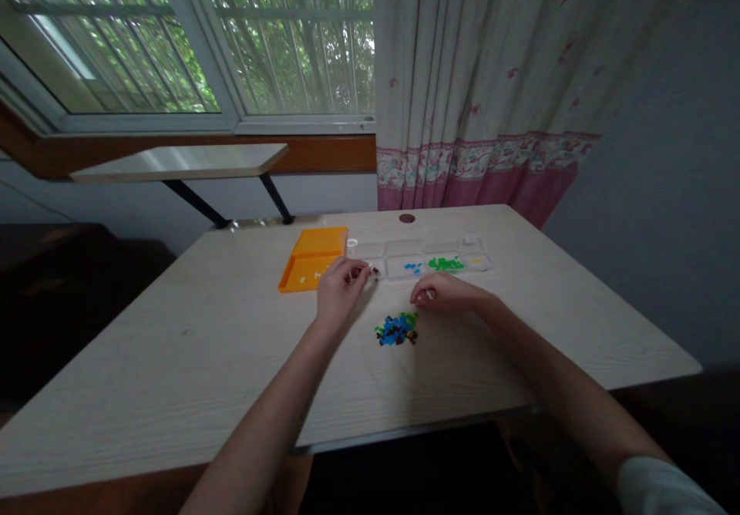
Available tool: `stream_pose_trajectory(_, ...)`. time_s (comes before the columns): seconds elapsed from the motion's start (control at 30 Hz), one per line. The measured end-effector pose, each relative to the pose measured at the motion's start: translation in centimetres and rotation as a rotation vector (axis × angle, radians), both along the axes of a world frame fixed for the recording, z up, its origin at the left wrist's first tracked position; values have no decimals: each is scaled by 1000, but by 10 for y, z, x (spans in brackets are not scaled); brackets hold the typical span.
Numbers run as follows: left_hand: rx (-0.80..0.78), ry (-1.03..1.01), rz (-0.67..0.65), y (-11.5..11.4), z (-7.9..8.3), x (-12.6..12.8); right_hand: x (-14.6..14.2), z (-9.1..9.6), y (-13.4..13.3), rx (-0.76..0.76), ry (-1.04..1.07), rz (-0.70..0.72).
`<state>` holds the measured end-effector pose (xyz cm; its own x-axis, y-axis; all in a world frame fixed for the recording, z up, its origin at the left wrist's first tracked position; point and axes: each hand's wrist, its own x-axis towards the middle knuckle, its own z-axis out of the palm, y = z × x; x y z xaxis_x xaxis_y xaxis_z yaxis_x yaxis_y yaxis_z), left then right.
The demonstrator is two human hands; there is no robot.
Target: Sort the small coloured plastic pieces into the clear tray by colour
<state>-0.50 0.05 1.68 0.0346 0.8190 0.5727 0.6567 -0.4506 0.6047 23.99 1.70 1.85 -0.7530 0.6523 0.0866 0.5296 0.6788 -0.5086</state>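
My left hand (338, 290) is over the near left end of a clear plastic compartment box (378, 250), thumb and fingertips pinched together. A few dark brown pieces (375, 270) lie in the compartment at its fingertips; what the pinch holds is too small to make out. My right hand (444, 293) hovers just beyond a mixed pile of small blue, green, yellow and dark brown pieces (396, 329). Its fingers are curled into a pinch, and I cannot see clearly what is in them. Green pieces (445, 264), blue pieces (412, 267) and yellow pieces (476, 261) sit in separate compartments.
An open orange case (317, 242) with several white pieces in its near half lies left of the clear box. A raised shelf (185, 162) on black legs stands at the table's back left. A round hole (407, 218) is near the back edge.
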Motion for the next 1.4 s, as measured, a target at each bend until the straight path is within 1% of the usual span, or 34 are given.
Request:
stream_pose_trajectory(0.1,-128,86,288,10,2,-21,2,2,0,-83,-13,15)
stream_pose_trajectory(0.2,-274,194,490,15,2,-40,1,2,-2,-184,-45,21)
stream_pose_trajectory(0.3,-375,261,568,16,0,-50,-1,1,-2,-265,-60,21)
stream_pose_trajectory(0.37,-417,288,571,16,-1,-52,-1,-2,-1,-288,-44,25)
stream_pose_trajectory(0.43,-426,313,563,16,-1,-52,0,-5,0,-303,-28,36)
stream_pose_trajectory(0.5,-352,326,517,17,-2,-48,1,-7,2,-313,-25,42)
stream_pose_trajectory(0.57,-223,313,406,16,-3,-40,2,-8,4,-301,-32,32)
stream_pose_trajectory(0.63,-121,274,221,14,-5,-29,0,-9,5,-249,-20,12)
stream_pose_trajectory(0.7,-96,240,-7,9,-8,-15,-4,-9,5,-167,44,-23)
stream_pose_trajectory(0.77,-102,249,-223,3,-12,-1,-10,-12,5,-84,141,-71)
stream_pose_trajectory(0.83,-100,273,-360,-3,-14,11,-16,-16,4,-30,222,-115)
stream_pose_trajectory(0.87,-96,273,-394,-5,-15,15,-19,-18,4,-14,252,-122)
stream_pose_trajectory(0.93,-90,254,-418,-8,-16,20,-23,-23,4,8,300,-118)
stream_pose_trajectory(1.07,-89,214,-412,-9,-17,21,-23,-28,5,72,367,-112)
stream_pose_trajectory(1.23,-112,196,-425,-9,-16,21,-23,-28,7,164,439,-72)
stream_pose_trajectory(1.4,-78,177,-402,-10,-14,22,-25,-28,3,197,455,-80)
